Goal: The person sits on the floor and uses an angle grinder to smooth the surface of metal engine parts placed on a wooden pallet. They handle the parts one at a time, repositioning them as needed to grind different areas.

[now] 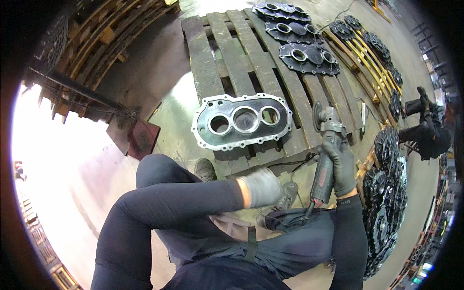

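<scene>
My right hand (pixel 342 169), in a dark grey glove, is closed around the body of an angle grinder (pixel 323 178). The grinder stands nearly upright in the view, its disc (pixel 317 115) at the top end and its cord leaving the bottom. Over my lap is my left hand (pixel 263 188) in a light grey glove, smeared by motion, so its fingers cannot be made out. In front of me a black cast housing cover (pixel 227 112) with a bare metal rim and three round openings lies flat on a wooden pallet (pixel 205 58). Neither hand touches the cover.
More black covers (pixel 309 59) lie at the pallet's far right. Stacked black castings (pixel 384 193) stand at my right, with yellow bars (pixel 369 58) beyond. Another person (pixel 427 128) is at far right. Pallets (pixel 96 38) are stacked at far left, near a reddish plate (pixel 142 137).
</scene>
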Action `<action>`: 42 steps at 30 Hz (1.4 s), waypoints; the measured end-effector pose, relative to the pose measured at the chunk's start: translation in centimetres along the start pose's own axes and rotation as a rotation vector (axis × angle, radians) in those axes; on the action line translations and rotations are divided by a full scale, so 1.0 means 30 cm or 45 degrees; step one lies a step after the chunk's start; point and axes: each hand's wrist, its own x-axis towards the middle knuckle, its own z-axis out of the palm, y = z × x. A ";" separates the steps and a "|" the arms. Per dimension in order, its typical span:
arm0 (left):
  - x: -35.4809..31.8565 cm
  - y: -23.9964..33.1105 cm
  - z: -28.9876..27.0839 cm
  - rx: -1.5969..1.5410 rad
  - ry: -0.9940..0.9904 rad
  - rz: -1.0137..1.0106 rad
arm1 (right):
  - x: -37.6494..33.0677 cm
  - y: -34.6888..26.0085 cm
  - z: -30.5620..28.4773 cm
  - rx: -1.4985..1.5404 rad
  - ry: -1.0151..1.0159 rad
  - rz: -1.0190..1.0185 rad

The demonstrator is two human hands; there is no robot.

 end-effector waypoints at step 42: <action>-0.071 -0.041 0.041 -0.164 -0.125 -0.089 | 0.401 0.182 0.322 -0.488 -0.129 0.244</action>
